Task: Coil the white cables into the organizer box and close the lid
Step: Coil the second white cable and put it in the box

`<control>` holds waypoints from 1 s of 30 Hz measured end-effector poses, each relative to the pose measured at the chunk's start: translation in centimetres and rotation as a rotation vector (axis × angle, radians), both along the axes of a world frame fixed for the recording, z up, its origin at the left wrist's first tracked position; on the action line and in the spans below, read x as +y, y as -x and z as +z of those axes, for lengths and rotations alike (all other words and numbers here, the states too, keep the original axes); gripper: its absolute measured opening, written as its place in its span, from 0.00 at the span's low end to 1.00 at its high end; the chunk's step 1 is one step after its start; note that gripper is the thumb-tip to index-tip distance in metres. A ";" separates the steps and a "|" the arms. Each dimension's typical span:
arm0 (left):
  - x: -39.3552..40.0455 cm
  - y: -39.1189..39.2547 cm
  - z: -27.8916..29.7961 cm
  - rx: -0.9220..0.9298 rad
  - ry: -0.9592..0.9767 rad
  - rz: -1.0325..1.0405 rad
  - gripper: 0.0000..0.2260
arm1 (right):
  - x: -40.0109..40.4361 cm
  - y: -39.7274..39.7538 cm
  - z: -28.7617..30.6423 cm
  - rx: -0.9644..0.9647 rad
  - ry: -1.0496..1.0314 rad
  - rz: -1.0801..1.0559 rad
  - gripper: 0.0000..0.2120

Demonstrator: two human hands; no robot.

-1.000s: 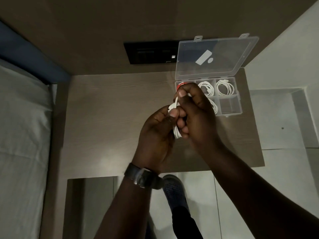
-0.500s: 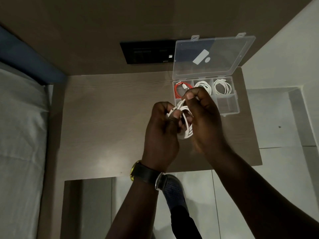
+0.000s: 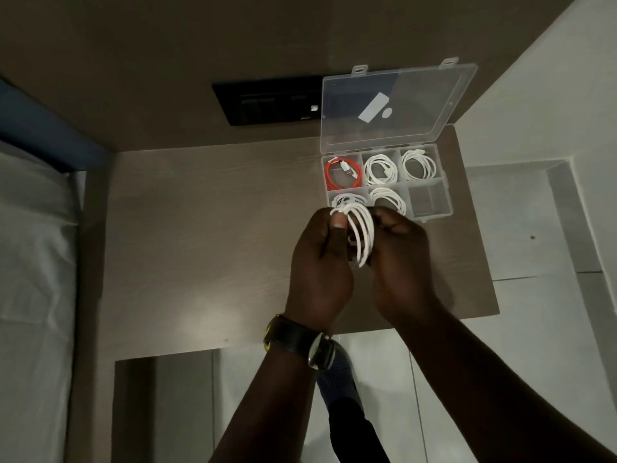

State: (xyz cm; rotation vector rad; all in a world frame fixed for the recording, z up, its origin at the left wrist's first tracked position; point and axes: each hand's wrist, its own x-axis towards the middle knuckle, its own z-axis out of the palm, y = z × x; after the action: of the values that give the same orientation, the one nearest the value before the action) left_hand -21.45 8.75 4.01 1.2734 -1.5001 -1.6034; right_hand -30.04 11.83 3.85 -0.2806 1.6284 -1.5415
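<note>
A coiled white cable (image 3: 362,233) is held upright between my left hand (image 3: 320,262) and my right hand (image 3: 400,262), just in front of the clear organizer box (image 3: 447,198). Both hands grip the coil; my left thumb pinches its top left. The box lid (image 3: 397,105) stands open at the back. A red cable (image 3: 342,175) fills the back left compartment. White coils (image 3: 380,170) lie in the back middle, back right (image 3: 419,165), front left and front middle compartments. The front right compartment (image 3: 429,198) holds nothing.
The box sits at the back right of a wooden table (image 3: 200,245). A black switch panel (image 3: 267,103) is on the wall behind. A bed (image 3: 33,262) lies to the left. Tiled floor and my shoe (image 3: 337,372) show below the table edge.
My hands have drawn back toward me and lowered, uncovering the box's front compartments. The cable now shows as a fuller, neater coil between my hands.
</note>
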 end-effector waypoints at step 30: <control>-1.4 12.8 -9.6 -0.375 0.342 -0.377 0.14 | 4.0 15.0 -6.2 -0.085 -0.096 -0.057 0.11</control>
State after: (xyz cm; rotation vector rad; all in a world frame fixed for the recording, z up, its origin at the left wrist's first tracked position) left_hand -34.24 7.31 -5.59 1.1858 -2.2482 -1.2806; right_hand -45.04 15.86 -2.34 -0.1161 1.6499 -1.4915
